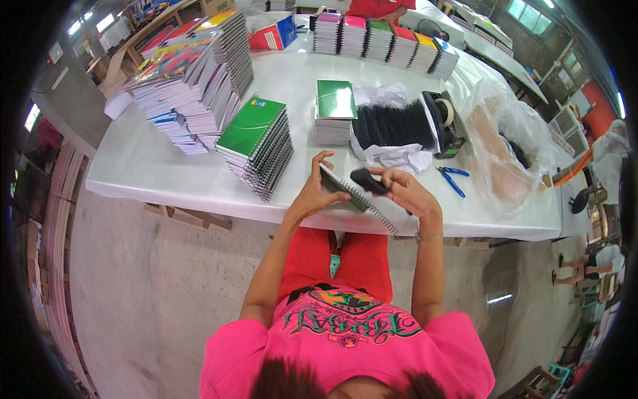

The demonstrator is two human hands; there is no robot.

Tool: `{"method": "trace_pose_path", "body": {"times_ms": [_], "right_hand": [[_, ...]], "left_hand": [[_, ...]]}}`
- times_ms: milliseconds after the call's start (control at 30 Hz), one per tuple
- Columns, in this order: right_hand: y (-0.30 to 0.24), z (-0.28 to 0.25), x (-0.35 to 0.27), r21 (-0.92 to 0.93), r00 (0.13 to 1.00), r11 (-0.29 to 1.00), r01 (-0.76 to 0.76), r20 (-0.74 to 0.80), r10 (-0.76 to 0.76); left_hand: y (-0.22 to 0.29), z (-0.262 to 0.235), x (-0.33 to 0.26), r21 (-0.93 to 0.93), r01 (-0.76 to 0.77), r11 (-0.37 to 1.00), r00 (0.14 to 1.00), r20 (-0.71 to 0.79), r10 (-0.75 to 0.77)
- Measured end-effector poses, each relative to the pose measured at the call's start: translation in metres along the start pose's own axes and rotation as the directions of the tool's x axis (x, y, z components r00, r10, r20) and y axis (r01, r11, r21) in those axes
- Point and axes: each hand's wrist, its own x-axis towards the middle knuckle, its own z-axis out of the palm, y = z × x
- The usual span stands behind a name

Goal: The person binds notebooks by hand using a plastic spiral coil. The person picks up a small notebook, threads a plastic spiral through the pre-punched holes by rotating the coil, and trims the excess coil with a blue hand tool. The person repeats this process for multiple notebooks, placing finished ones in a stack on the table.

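Near the table's front edge, my left hand (312, 193) grips a thin green-covered notebook (357, 199), tilted on edge between thumb and fingers. A wire coil (381, 219) runs along the notebook's spine and sticks out past its lower end. My right hand (407, 191) is closed around a black, rounded hand-held tool (367, 181) just beside the coil; its exact kind is unclear. To the left stands a stack of green spiral notebooks (255, 130). Beyond my hands, loose page blocks topped by a green cover (336, 100) sit beside a pile of black coils (391, 126).
Blue-handled cutters (454, 181) lie right of my hands. Behind them are a tape dispenser (446, 126) and a clear plastic bag (512, 143). Tall notebook stacks (199, 86) fill the table's left; a row of colored notebooks (379, 41) stands at the back, near another person (379, 8).
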Motion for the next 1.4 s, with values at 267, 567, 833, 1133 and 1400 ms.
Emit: {"method": "trace_pose_path", "body": {"times_ms": [267, 567, 833, 1133, 1400], "right_hand": [[-0.02, 0.011, 0.001, -0.32, 0.998, 0.946, -0.04, 0.023, 0.05], [-0.014, -0.004, 0.026, -0.469, 0.991, 0.881, -0.061, -0.136, -0.004], [0.0, -0.023, 0.02, 0.177, 0.993, 0.984, -0.033, 0.114, 0.013], [0.001, -0.014, 0.021, 0.089, 0.988, 0.996, -0.016, 0.155, 0.002], [-0.014, -0.007, 0.021, -0.217, 0.98, 0.976, 0.028, 0.199, 0.016]], "left_hand": [[0.004, -0.002, 0.002, -0.065, 0.02, 0.998, 1.0, 0.011, -0.02], [0.008, 0.0, 0.002, -0.208, -0.031, 0.978, 0.999, 0.033, 0.039], [-0.002, -0.003, 0.004, -0.487, 0.088, 0.869, 0.991, 0.133, -0.026], [-0.002, -0.02, 0.004, -0.406, -0.005, 0.914, 0.995, 0.089, 0.045], [0.004, -0.01, -0.004, -0.422, 0.089, 0.902, 0.993, 0.111, -0.046]]}}
